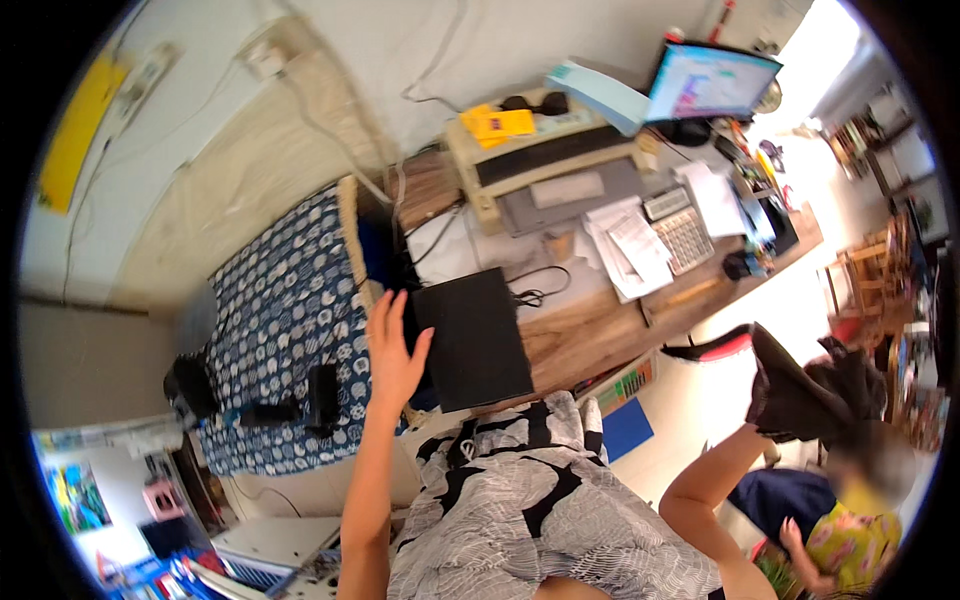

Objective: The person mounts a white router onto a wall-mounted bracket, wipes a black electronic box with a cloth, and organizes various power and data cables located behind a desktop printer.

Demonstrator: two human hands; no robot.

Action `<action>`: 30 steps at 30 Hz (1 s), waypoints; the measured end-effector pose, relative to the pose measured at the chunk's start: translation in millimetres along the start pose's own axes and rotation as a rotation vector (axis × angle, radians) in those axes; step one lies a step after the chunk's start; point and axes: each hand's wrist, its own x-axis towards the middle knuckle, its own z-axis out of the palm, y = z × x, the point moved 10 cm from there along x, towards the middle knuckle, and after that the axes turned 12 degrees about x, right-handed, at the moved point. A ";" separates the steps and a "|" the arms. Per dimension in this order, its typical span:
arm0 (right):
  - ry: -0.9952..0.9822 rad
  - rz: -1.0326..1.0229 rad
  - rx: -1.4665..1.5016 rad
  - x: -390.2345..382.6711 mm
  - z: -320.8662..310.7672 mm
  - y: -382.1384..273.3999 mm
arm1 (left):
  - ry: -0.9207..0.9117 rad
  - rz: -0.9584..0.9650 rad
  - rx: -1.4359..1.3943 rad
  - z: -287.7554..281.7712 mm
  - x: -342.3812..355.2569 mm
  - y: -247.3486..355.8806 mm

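Observation:
My left hand [397, 350] is open, its fingers spread, at the left edge of a flat black rectangular thing [473, 338]. That black thing lies on the front left end of the wooden desk [575, 345]; whether it is a case or a closed device I cannot tell. To the right, my right forearm [722, 490] is raised, bent at the elbow. A crumpled dark brown cloth [800, 385] hangs bunched at its end, held up off the desk. The cloth covers my right hand, so its fingers do not show.
A beige printer [550, 152] carries sunglasses [535, 104] and yellow packets [497, 124]. Rightward are papers [630, 250], a calculator [682, 240] and a lit monitor [712, 82]. A blue patterned cloth [290, 320] covers something at left. Another person [850, 540] is at lower right.

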 end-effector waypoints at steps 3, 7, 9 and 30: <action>-0.012 -0.040 0.082 -9.7 -2.8 -9.4 | -0.082 -0.060 -0.024 9.3 -6.5 0.4; -0.097 0.120 -0.129 -54.6 13.9 63.6 | -0.118 0.017 -0.013 18.0 -1.2 22.4; -0.113 0.330 -0.563 -86.8 34.6 123.1 | -0.131 0.059 -0.015 19.5 6.5 30.4; -1.109 -0.161 -1.691 -190.3 141.0 368.4 | -0.074 0.213 -0.073 67.3 21.3 19.9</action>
